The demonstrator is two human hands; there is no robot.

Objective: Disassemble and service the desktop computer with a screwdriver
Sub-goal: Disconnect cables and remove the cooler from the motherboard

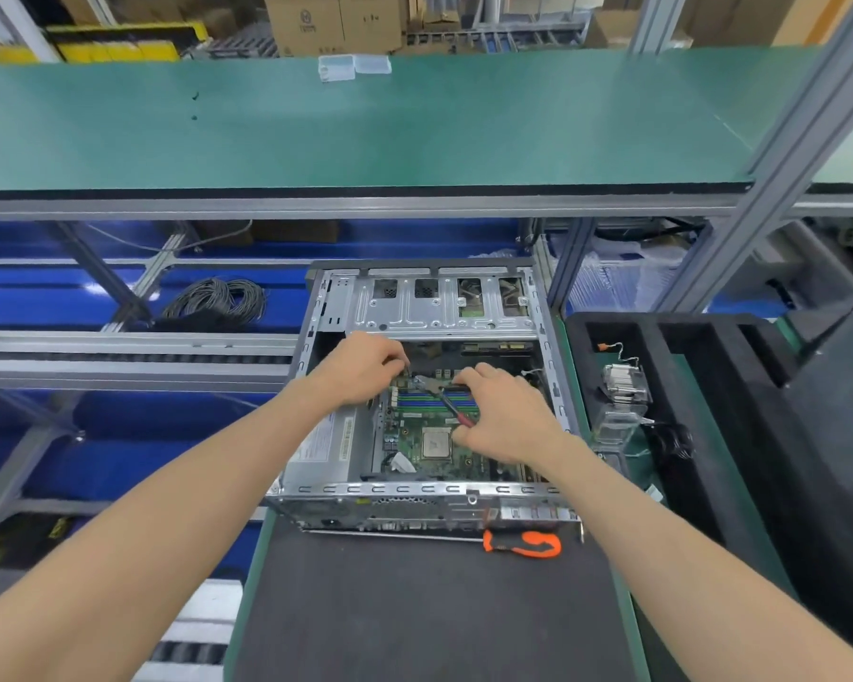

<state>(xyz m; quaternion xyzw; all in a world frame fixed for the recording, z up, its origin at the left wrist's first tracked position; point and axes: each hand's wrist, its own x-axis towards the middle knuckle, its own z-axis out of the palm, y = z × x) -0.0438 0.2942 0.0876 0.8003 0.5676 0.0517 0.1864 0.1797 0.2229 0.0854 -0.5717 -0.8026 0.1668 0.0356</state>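
Closest in, an orange-handled screwdriver (522,543) lies on the dark mat (414,607), just in front of the open computer case (316,312). Inside the case, the right hand (506,415) curls around a red-and-black-handled tool (456,411), possibly pliers, its tip over the memory slots (414,403). The left hand (360,369) pinches something small near that tip; what, I cannot tell. Beyond, a green shelf (365,125).

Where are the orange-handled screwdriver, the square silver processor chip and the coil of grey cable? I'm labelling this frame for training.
Orange-handled screwdriver (523,544): head view, on its orange and black handle.
Square silver processor chip (436,444): head view, centre of its metal lid.
Coil of grey cable (216,298): head view, on the looped strands.
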